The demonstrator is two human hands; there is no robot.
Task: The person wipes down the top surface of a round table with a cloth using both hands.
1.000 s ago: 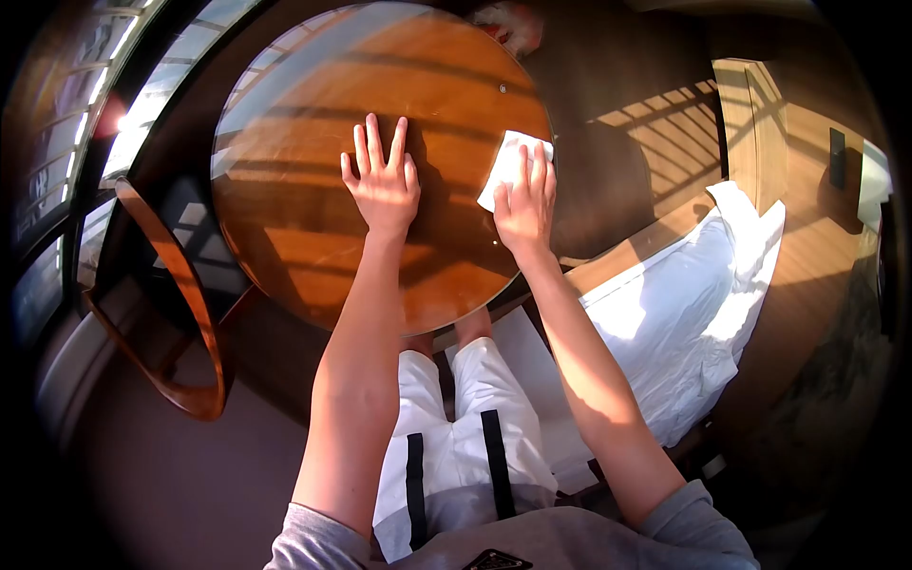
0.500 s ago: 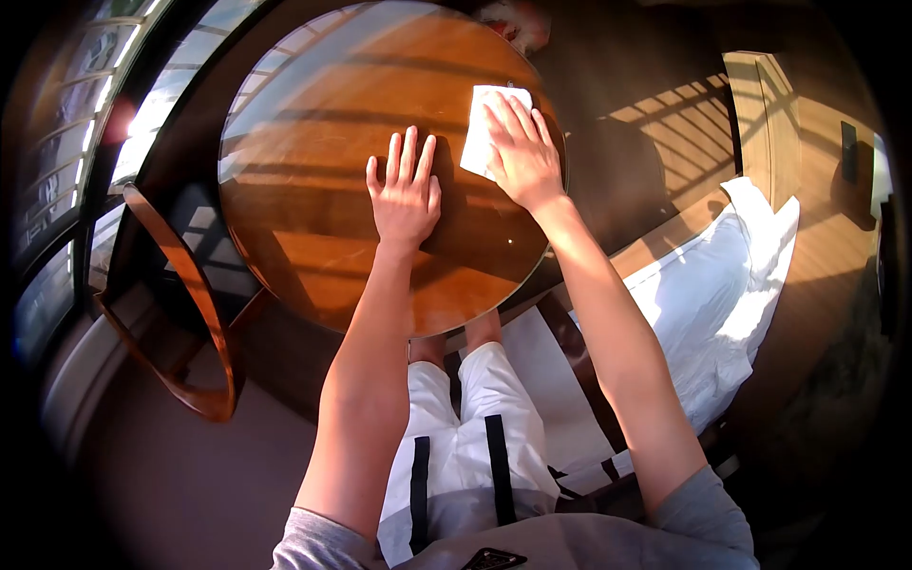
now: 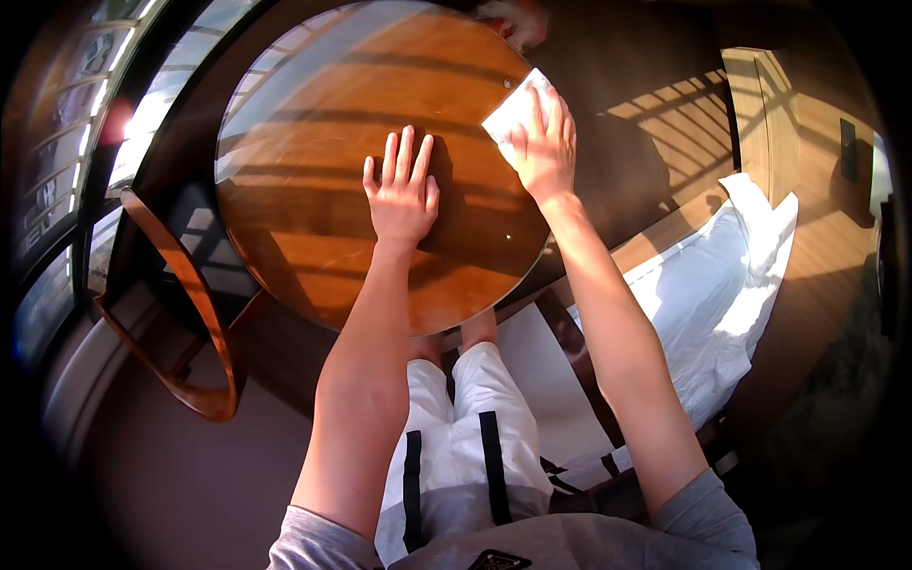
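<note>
Head view, right hand (image 3: 546, 147) on white cloth (image 3: 512, 116), table edge (image 3: 224, 211).

- Legible text, numbers, brands: none.
- Triangular badge (image 3: 501, 560) on grey top (image 3: 598, 541), well below left hand (image 3: 402, 204): lettering unreadable.
- Small mark (image 3: 507, 85) on surface (image 3: 313, 180), near right hand (image 3: 546, 157): unreadable.

I see strong sunlight from the window (image 3: 157, 104) at left — barred shadows crossing the round table (image 3: 380, 218), pale glare, fisheye edges bending into black.
</note>
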